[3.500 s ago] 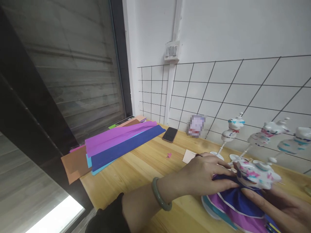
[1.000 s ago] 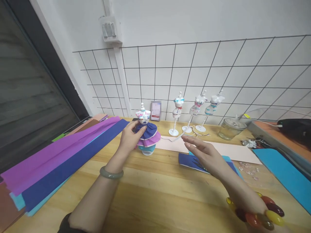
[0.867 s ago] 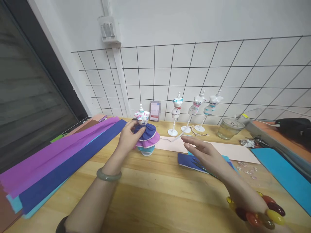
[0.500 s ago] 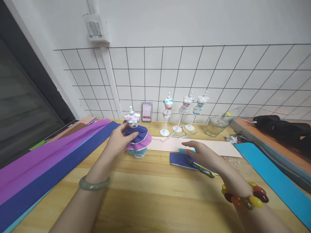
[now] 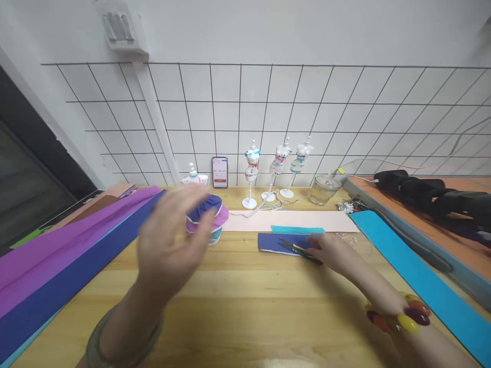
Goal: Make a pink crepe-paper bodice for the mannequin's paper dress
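Scissors point(image 5: 294, 248) lie across the navy cloth point(image 5: 270, 242). Right hand point(image 5: 334, 251): curled at the cloth's right end; whether it pinches the handles, I cannot tell. Left hand point(image 5: 171, 248): spread, left of the cloth, before the dress point(image 5: 210, 203). Grip should sit squarely, cloth undisturbed.

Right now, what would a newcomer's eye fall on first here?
Probably the blurred, bare left hand, raised left of centre and partly hiding a small white mannequin in a tiered navy, purple and teal skirt. Next, perhaps, the three small white mannequins standing before the white wall, and the right hand, right of centre, at the slim dark scissors on a white-edged navy strip.
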Tool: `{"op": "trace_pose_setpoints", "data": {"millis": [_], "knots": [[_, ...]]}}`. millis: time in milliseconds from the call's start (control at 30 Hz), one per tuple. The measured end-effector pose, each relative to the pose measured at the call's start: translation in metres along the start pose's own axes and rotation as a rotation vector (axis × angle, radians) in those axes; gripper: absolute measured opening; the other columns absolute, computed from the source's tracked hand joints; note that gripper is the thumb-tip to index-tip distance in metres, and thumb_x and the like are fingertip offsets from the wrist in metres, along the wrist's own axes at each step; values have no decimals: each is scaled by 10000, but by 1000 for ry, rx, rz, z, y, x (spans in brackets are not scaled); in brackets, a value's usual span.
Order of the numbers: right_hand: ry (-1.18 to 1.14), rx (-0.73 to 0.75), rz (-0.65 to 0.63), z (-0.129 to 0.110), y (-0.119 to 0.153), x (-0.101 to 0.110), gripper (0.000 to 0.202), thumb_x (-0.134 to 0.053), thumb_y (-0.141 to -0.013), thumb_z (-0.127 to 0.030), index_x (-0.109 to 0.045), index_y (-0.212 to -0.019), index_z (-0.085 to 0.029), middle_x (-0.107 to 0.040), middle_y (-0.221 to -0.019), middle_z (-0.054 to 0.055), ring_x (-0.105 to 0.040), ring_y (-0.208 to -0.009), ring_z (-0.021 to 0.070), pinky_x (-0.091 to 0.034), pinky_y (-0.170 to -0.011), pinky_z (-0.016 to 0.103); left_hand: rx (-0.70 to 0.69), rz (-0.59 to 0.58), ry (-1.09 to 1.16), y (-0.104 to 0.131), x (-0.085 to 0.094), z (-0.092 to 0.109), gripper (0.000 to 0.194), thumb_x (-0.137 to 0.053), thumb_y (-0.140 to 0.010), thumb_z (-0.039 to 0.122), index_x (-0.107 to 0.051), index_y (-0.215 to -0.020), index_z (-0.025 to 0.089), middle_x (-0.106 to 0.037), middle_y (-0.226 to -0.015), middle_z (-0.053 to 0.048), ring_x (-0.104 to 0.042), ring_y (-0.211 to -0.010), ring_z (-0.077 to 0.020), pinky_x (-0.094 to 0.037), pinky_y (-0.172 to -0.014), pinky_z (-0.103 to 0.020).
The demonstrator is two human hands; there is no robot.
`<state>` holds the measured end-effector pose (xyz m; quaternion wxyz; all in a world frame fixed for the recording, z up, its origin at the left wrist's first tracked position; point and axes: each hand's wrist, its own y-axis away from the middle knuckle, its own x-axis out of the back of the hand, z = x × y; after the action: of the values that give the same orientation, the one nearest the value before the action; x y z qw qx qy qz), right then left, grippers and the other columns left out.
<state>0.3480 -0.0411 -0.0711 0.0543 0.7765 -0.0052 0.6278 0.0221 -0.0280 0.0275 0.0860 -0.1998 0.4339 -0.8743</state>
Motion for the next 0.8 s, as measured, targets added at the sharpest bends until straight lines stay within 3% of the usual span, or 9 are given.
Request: {"op": "trace_pose_setpoints", "data": {"millis": [100,200,300,367,467,800], "knots": [[-17,22,14,11,12,-11,232,-474,-846,-248,-701,-855,-201,-720,-869,90,-643,-789,267,-391,-626,306,-269,-395,-6,17,-22,7,287,-584,-842,201,-643,-1112,278,-683,-1088,-32,-590,-1102,-239,-447,-1012,-438],[-40,45,30,17,18,-24,312,-405,-877,-208,-713,-924,-185,-718,-944,106,-647,-851,263,-423,-707,318,-291,-832,-98,46,-53,-10,305,-552,-876,275,-601,-1170,206,-575,-1291,-121,-487,-1245,-274,-427,-1017,-442],[-57,55,54,20,20,-33,342,-376,-879,-186,-713,-933,-156,-704,-966,130,-643,-890,265,-433,-756,325,-276,-1063,-257,79,-79,-33,388,-559,-872,301,-537,-1239,179,-440,-1435,-158,-332,-1369,-330,-328,-1089,-498],[-70,56,66,20,21,-35,359,-361,-878,-180,-714,-937,-147,-696,-963,139,-643,-893,269,-436,-769,333,-307,-1107,-298,95,-90,-43,354,-557,-873,309,-557,-1201,177,-409,-1463,-141,-297,-1389,-328,-289,-1115,-483],[-101,60,76,20,23,-35,371,-350,-879,-191,-715,-936,-148,-690,-961,141,-648,-871,268,-444,-757,339,-324,-1084,-325,106,-100,-52,348,-541,-884,335,-559,-1187,165,-401,-1472,-132,-287,-1395,-313,-268,-1125,-463],[-229,55,81,27,28,-29,340,-390,-859,-240,-718,-927,-185,-710,-992,113,-647,-889,264,-456,-774,335,-291,-1123,-334,107,-114,-63,472,-456,-924,421,-476,-1315,157,-481,-1415,-135,-394,-1339,-280,-298,-1104,-428]]}}
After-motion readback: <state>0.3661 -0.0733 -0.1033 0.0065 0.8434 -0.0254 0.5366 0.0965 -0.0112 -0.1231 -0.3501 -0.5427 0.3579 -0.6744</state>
